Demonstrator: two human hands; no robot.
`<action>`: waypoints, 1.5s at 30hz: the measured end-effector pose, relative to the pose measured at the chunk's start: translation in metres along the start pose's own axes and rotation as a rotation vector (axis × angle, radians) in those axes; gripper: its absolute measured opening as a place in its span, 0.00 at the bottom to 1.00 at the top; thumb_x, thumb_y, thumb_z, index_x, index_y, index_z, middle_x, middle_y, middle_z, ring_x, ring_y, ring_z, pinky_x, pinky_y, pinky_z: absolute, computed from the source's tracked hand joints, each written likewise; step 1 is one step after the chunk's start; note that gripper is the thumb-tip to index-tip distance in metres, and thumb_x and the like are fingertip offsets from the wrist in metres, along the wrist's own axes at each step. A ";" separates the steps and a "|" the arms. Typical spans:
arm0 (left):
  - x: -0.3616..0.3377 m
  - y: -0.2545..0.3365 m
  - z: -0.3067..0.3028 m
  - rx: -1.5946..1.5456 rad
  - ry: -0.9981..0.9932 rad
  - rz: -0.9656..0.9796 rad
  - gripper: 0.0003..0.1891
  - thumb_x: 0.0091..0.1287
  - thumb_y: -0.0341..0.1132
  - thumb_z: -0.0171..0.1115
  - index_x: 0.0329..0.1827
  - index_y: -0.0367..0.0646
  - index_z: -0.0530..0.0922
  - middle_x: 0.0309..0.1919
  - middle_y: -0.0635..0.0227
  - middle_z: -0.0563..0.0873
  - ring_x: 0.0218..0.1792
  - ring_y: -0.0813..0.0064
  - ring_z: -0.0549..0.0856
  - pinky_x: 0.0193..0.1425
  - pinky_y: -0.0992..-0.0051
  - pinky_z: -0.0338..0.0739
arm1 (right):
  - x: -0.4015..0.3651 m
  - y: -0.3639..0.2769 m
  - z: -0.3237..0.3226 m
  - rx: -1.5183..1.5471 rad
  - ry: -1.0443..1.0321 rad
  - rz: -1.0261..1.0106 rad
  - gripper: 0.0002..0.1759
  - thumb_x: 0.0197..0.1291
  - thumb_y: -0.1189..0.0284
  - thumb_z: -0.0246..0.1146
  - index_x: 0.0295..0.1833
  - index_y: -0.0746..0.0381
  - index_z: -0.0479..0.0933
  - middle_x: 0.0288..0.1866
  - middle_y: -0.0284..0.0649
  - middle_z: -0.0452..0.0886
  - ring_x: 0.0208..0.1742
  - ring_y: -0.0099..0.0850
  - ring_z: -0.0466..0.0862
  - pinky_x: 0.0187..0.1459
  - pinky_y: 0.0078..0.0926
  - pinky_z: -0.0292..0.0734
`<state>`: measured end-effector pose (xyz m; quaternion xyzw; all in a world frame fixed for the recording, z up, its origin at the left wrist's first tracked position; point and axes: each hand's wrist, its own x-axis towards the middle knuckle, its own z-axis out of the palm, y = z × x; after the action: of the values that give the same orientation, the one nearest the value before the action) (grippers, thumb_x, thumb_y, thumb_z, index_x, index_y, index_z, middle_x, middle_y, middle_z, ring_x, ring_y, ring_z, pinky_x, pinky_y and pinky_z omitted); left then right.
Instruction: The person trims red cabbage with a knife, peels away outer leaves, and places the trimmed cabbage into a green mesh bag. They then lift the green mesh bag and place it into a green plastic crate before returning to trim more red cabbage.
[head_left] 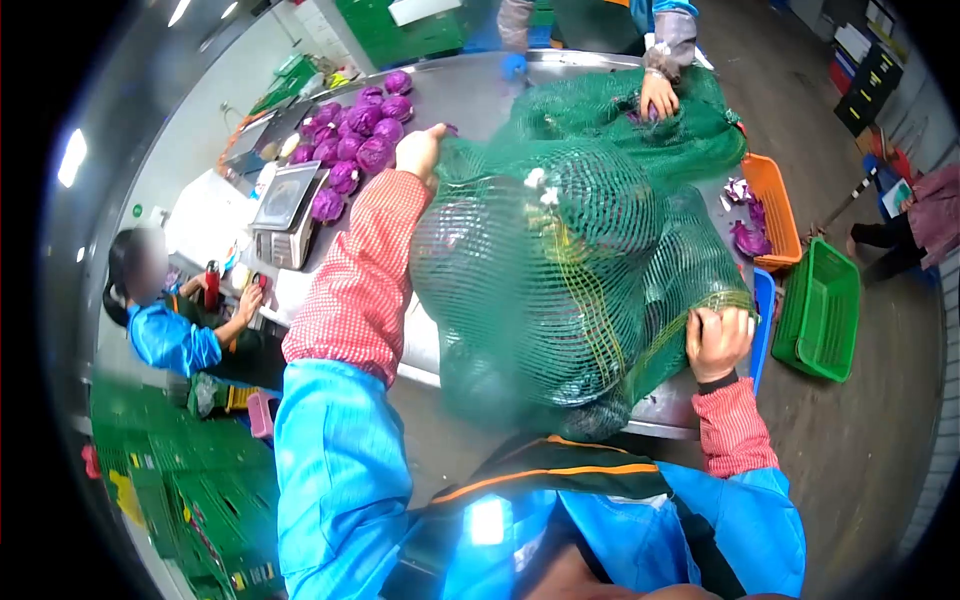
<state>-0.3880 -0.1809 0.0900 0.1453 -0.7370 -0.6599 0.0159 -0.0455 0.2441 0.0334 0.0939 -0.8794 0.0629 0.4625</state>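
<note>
A large green mesh bag (585, 290) fills the middle of the view, with big round shapes bulging inside; the netting hides what kind they are. With closed fingers, my left hand (420, 156) grips the bag's upper left edge, arm stretched forward. My right hand (718, 345) is curled on the bag's lower right edge, by its yellow-banded rim. Red cabbages (355, 135) are piled on the metal table beyond my left hand. Another green mesh bag (600, 110) lies behind the first one.
Across the table (475, 95), a co-worker's hand (658, 97) reaches onto the far mesh bag. A scale (288, 200) stands left, near a seated person (175, 325). An orange crate (772, 205), a blue crate (762, 325) and a green crate (818, 310) line the right side.
</note>
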 end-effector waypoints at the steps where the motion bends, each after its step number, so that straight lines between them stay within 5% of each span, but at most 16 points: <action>1: 0.030 -0.005 0.006 -0.009 -0.006 0.062 0.19 0.63 0.43 0.66 0.44 0.33 0.83 0.40 0.57 0.86 0.39 0.67 0.83 0.44 0.65 0.76 | 0.007 -0.007 0.008 -0.014 -0.014 0.017 0.10 0.50 0.70 0.71 0.36 0.55 0.76 0.28 0.37 0.70 0.30 0.38 0.73 0.33 0.38 0.64; 5: 0.071 0.035 0.035 -0.093 -0.044 0.237 0.11 0.60 0.37 0.70 0.31 0.38 0.80 0.28 0.69 0.81 0.30 0.76 0.76 0.37 0.69 0.73 | 0.034 -0.036 0.043 -0.118 -0.041 0.075 0.09 0.50 0.69 0.70 0.34 0.54 0.76 0.29 0.34 0.70 0.31 0.36 0.73 0.35 0.36 0.64; 9: 0.162 0.051 0.063 0.132 -0.141 0.500 0.14 0.59 0.41 0.72 0.30 0.39 0.79 0.24 0.72 0.80 0.25 0.80 0.75 0.33 0.72 0.72 | 0.057 -0.048 0.091 -0.285 -0.072 0.072 0.09 0.54 0.65 0.67 0.32 0.53 0.72 0.28 0.35 0.67 0.32 0.35 0.71 0.35 0.37 0.62; 12: 0.194 0.050 0.060 0.180 -0.185 0.246 0.22 0.61 0.52 0.68 0.36 0.38 0.83 0.33 0.63 0.86 0.34 0.73 0.84 0.42 0.70 0.77 | 0.080 -0.042 0.127 -0.345 -0.101 0.107 0.11 0.55 0.65 0.65 0.30 0.53 0.69 0.30 0.34 0.68 0.35 0.35 0.73 0.35 0.36 0.63; 14: 0.329 -0.011 0.034 0.637 -0.294 0.195 0.35 0.60 0.62 0.63 0.49 0.33 0.84 0.45 0.53 0.87 0.43 0.65 0.86 0.53 0.66 0.75 | 0.096 -0.032 0.146 -0.372 -0.109 0.088 0.11 0.55 0.66 0.65 0.30 0.53 0.69 0.30 0.34 0.68 0.35 0.35 0.73 0.35 0.36 0.64; 16: 0.371 -0.079 -0.016 0.815 -0.344 0.636 0.33 0.60 0.60 0.65 0.49 0.32 0.84 0.41 0.53 0.88 0.41 0.62 0.86 0.52 0.65 0.76 | 0.108 -0.017 0.162 -0.385 -0.107 0.057 0.10 0.56 0.66 0.65 0.30 0.54 0.69 0.30 0.34 0.69 0.35 0.35 0.74 0.35 0.37 0.65; 18: 0.321 -0.094 -0.054 0.306 -0.093 0.155 0.24 0.61 0.53 0.68 0.39 0.34 0.84 0.33 0.55 0.87 0.31 0.63 0.85 0.38 0.64 0.80 | 0.118 -0.003 0.173 -0.336 -0.129 0.030 0.10 0.54 0.67 0.66 0.31 0.54 0.69 0.30 0.35 0.70 0.35 0.36 0.75 0.34 0.38 0.66; 20: 0.245 -0.090 -0.098 -0.101 -0.096 0.065 0.16 0.61 0.45 0.70 0.30 0.39 0.80 0.24 0.63 0.83 0.20 0.71 0.80 0.22 0.70 0.75 | 0.124 0.009 0.182 -0.311 -0.130 0.009 0.11 0.52 0.67 0.67 0.31 0.55 0.70 0.31 0.35 0.71 0.35 0.37 0.75 0.35 0.38 0.67; 23: 0.162 -0.065 -0.113 -0.074 0.134 0.350 0.12 0.67 0.40 0.67 0.37 0.45 0.73 0.19 0.75 0.74 0.13 0.84 0.69 0.13 0.79 0.61 | 0.125 0.012 0.184 -0.312 -0.135 0.027 0.10 0.52 0.67 0.67 0.32 0.55 0.71 0.32 0.36 0.72 0.37 0.38 0.76 0.36 0.39 0.68; 24: 0.177 -0.075 -0.122 0.164 0.246 0.642 0.15 0.67 0.40 0.68 0.47 0.43 0.73 0.28 0.71 0.79 0.23 0.81 0.77 0.23 0.77 0.72 | 0.123 0.010 0.182 -0.322 -0.133 0.041 0.10 0.52 0.67 0.67 0.32 0.55 0.71 0.32 0.36 0.72 0.37 0.38 0.76 0.36 0.40 0.69; 25: 0.095 -0.024 -0.095 0.107 0.211 0.708 0.22 0.63 0.42 0.71 0.53 0.39 0.74 0.42 0.64 0.83 0.45 0.73 0.81 0.54 0.73 0.76 | 0.124 0.007 0.181 -0.323 -0.125 0.068 0.10 0.52 0.67 0.67 0.32 0.56 0.71 0.32 0.37 0.73 0.38 0.38 0.76 0.37 0.40 0.69; 28: -0.048 0.059 -0.027 0.222 -0.038 1.070 0.31 0.53 0.37 0.73 0.60 0.38 0.74 0.52 0.55 0.81 0.56 0.58 0.80 0.63 0.63 0.72 | 0.122 -0.004 0.171 -0.313 -0.124 0.117 0.10 0.51 0.67 0.67 0.33 0.56 0.72 0.34 0.38 0.73 0.39 0.39 0.76 0.38 0.41 0.69; 31: -0.112 0.096 0.035 0.478 -0.270 1.503 0.39 0.49 0.48 0.75 0.65 0.45 0.73 0.65 0.58 0.74 0.68 0.51 0.69 0.72 0.56 0.62 | 0.124 -0.010 0.160 -0.302 -0.161 0.120 0.11 0.51 0.67 0.68 0.35 0.57 0.73 0.36 0.39 0.74 0.42 0.40 0.76 0.41 0.41 0.70; 34: -0.113 0.096 0.095 0.878 -0.212 1.573 0.39 0.52 0.63 0.67 0.69 0.62 0.72 0.74 0.61 0.65 0.75 0.53 0.59 0.71 0.33 0.50 | 0.119 -0.010 0.148 -0.271 -0.191 0.122 0.12 0.51 0.66 0.68 0.35 0.57 0.73 0.38 0.39 0.74 0.43 0.40 0.76 0.41 0.40 0.70; 37: -0.102 0.093 0.102 1.293 -0.271 1.225 0.37 0.56 0.67 0.61 0.69 0.68 0.71 0.76 0.65 0.61 0.77 0.54 0.56 0.71 0.30 0.47 | 0.112 -0.007 0.140 -0.295 -0.219 0.108 0.13 0.51 0.65 0.69 0.35 0.56 0.72 0.37 0.39 0.74 0.43 0.39 0.76 0.41 0.39 0.70; 45: -0.044 0.093 0.066 1.553 -0.088 0.906 0.29 0.65 0.64 0.53 0.70 0.74 0.68 0.76 0.70 0.62 0.76 0.57 0.59 0.69 0.30 0.51 | 0.088 -0.001 0.113 -0.204 -0.163 0.101 0.14 0.52 0.66 0.70 0.37 0.57 0.72 0.36 0.39 0.73 0.41 0.38 0.76 0.39 0.37 0.70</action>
<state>-0.3779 -0.0981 0.1803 -0.2147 -0.9620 0.0884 0.1434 -0.1851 0.2117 0.0422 0.0070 -0.9194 -0.0115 0.3932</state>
